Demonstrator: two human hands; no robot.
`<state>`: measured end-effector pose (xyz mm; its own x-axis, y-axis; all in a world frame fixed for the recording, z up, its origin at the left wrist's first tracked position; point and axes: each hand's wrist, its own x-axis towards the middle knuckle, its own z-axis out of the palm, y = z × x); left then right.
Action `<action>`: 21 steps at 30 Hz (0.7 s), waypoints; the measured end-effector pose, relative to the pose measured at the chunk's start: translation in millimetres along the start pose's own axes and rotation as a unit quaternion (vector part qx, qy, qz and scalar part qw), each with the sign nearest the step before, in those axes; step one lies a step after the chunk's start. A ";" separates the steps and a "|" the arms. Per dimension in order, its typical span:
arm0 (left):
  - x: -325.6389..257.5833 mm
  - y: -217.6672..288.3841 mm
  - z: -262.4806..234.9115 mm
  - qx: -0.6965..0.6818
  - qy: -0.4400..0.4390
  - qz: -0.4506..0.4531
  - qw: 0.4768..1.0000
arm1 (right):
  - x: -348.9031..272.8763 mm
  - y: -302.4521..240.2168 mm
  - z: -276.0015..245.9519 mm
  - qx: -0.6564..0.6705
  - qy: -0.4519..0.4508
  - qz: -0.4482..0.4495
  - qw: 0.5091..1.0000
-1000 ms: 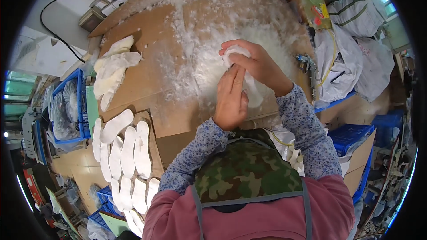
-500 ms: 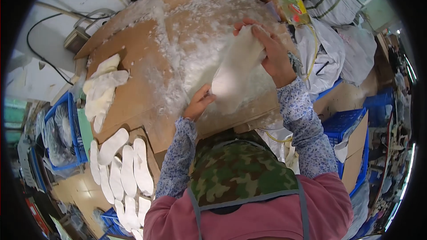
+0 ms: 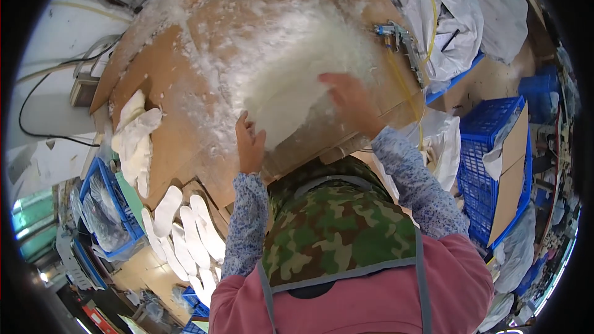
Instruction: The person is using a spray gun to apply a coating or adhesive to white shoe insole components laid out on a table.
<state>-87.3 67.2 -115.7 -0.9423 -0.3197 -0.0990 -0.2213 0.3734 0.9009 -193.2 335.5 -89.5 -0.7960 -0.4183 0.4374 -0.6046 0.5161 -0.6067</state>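
Forearms in flowered sleeves rise from the lower edge to a heap of white fluffy filling [image 3: 291,86] on the brown worktop [image 3: 173,68]. The left hand [image 3: 250,143] rests palm down at the heap's near left edge, fingers together and laid flat on the fluff, gripping nothing that shows. The right hand [image 3: 346,102] is spread wide against the heap's right side, but it is blurred, so whether the fingers pinch any filling cannot be told. The heap lies between and just beyond both hands, its front edge smeared and hard to separate from loose wisps. Left of the left hand lie stuffed white pieces [image 3: 133,136], and nearer the body flat white insole shapes [image 3: 185,235]. A camouflage cap [image 3: 334,229] hides the worktop's near edge and both elbows.
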 end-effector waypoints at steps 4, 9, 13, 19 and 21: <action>-11.4 7.6 3.1 -0.071 -0.025 -0.066 0.995 | -9.6 -31.1 26.6 -0.008 -0.082 -0.084 0.993; -16.4 12.7 10.1 -0.032 0.029 -0.048 0.998 | -29.2 111.6 -31.4 -0.144 0.078 0.162 0.973; -28.6 2.5 3.6 0.007 0.071 -0.054 0.996 | -16.3 163.8 -99.8 -0.291 0.107 0.303 0.901; -20.4 53.8 42.1 0.260 0.095 0.206 0.939 | -27.2 212.3 -130.0 -0.260 0.018 0.355 0.898; -5.6 70.2 73.1 0.282 0.026 0.245 0.927 | -20.4 202.9 -142.2 -0.166 0.006 0.406 0.899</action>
<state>-115.9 158.9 -82.7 -0.9542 -0.0265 0.2980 0.1215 0.8759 0.4670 -303.7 555.0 -127.1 -0.9778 0.2028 -0.0524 0.2016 0.8429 -0.4989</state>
